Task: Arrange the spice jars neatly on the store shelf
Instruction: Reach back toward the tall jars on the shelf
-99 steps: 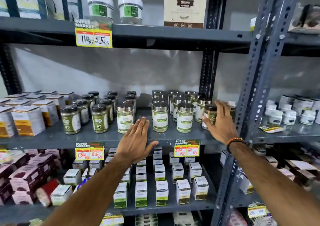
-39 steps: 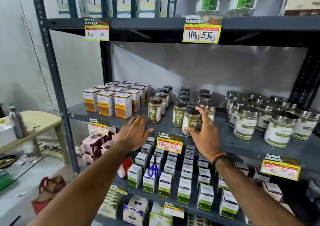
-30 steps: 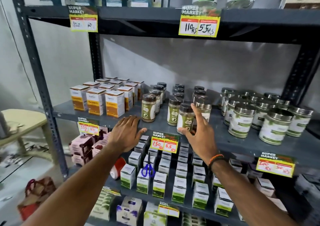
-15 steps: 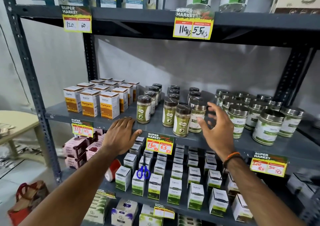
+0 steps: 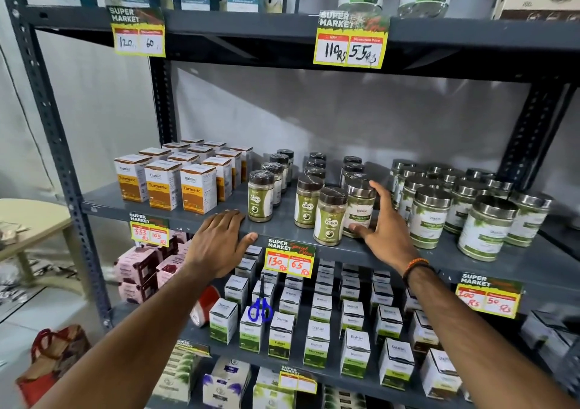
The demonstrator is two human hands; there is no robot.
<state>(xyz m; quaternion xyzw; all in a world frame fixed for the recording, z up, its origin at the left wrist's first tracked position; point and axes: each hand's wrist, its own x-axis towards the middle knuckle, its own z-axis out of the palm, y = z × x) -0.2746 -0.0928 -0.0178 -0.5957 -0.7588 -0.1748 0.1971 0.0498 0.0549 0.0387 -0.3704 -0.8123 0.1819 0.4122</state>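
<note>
Brown-lidded spice jars with green labels stand in three loose rows on the grey middle shelf [image 5: 188, 217]; the front ones are the left jar [image 5: 260, 196], the middle jar [image 5: 308, 202] and a jar further forward [image 5: 331, 217]. Right beside that one stands a silver-lidded jar [image 5: 359, 203] with a white label. My right hand [image 5: 387, 233] wraps it, thumb on its lower front and fingers on its right side. My left hand [image 5: 219, 242] lies flat and open on the shelf's front edge, holding nothing. More silver-lidded jars [image 5: 433, 217] cluster to the right.
Orange turmeric boxes [image 5: 197, 189] fill the shelf's left part. A yellow price tag [image 5: 290, 259] hangs on the edge between my hands. Blue scissors [image 5: 260, 309] lie among small white boxes on the shelf below. A pale table [image 5: 31, 220] and a red bag [image 5: 47, 355] are at left.
My right hand left the forward brown-lidded jar, drew back open, then closed around the silver-lidded jar beside it. My left hand stayed on the shelf edge.
</note>
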